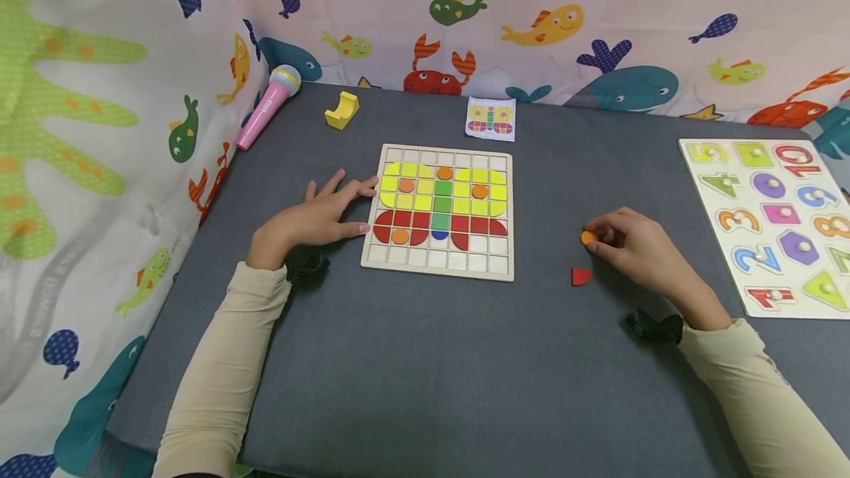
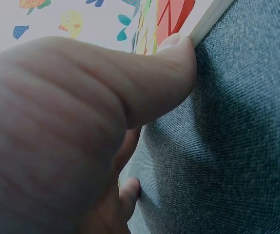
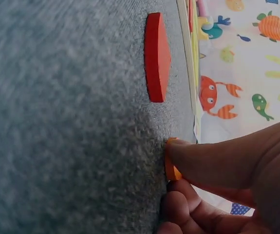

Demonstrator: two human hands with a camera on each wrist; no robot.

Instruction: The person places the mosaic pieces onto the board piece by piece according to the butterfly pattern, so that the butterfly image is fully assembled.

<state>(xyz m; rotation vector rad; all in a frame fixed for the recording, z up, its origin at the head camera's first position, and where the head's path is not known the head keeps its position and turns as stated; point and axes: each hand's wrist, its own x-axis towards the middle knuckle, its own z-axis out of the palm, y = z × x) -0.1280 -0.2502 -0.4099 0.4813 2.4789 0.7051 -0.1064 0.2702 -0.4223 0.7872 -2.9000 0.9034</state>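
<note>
Between thumb and fingers, my right hand (image 1: 634,248) pinches an orange round tile (image 1: 588,237) at the tabletop; the right wrist view shows the orange tile (image 3: 171,161) edge-on. Just below that hand lies a red quarter-round tile (image 1: 581,276). My left hand (image 1: 312,218) touches the left edge of a wooden grid board (image 1: 438,271) with spread fingers, and its thumb (image 2: 164,73) meets the board's edge in the left wrist view. On the board, yellow, red, green, orange and blue tiles form a butterfly. Bare squares show along its bottom and at lower right.
Behind the board lies a small picture card (image 1: 490,119) with a butterfly pattern. A yellow block (image 1: 341,111) and a pink toy microphone (image 1: 268,106) are at the back left. A number-and-shape puzzle board (image 1: 727,190) lies at right. A sea-creature-print sheet (image 1: 385,13) borders the table.
</note>
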